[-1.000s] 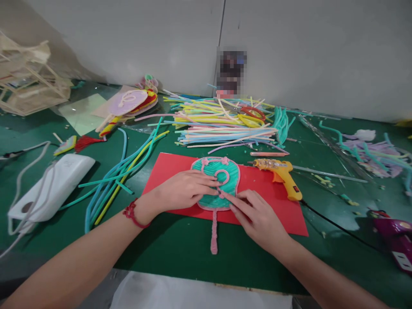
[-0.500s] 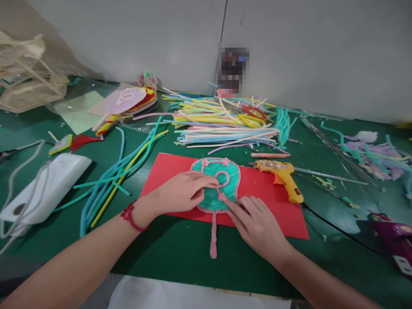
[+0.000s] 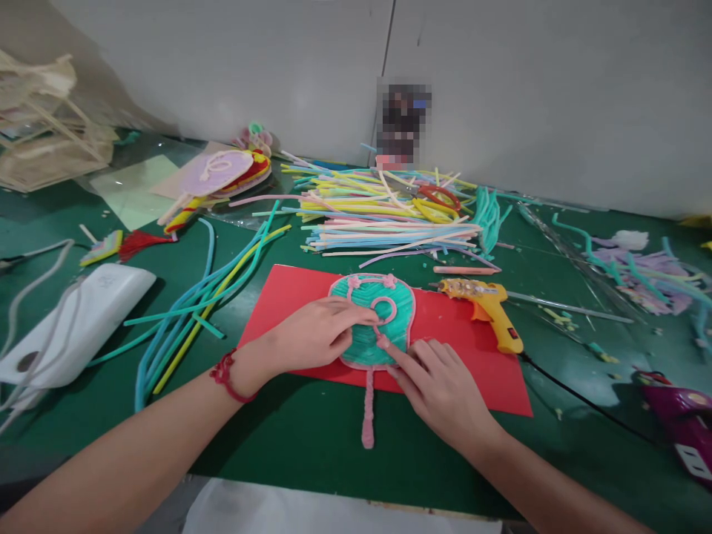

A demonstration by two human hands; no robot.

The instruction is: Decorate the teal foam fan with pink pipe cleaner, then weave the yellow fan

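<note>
A teal fan [image 3: 397,305] of pipe cleaners, with a pink rim, pink loop and pink handle, lies on a red sheet [image 3: 461,348]. My left hand [image 3: 314,334] rests on the fan's left half; its fingers are curled, and the forefinger stretches toward the pink loop. My right hand [image 3: 439,382] lies at the fan's lower right, with its forefinger pressing the pink knot below the loop. Neither hand grips anything.
A yellow glue gun [image 3: 489,308] lies right of the fan, its black cord trailing right. Behind is a heap of coloured pipe cleaners [image 3: 383,211]. Long teal and yellow strands [image 3: 205,297] and a white device [image 3: 78,322] lie left. A purple glue gun [image 3: 681,419] sits far right.
My left fingers have curled in from lying flat. My right forefinger has slid a little up the fan to the pink knot. The view has shifted slightly.
</note>
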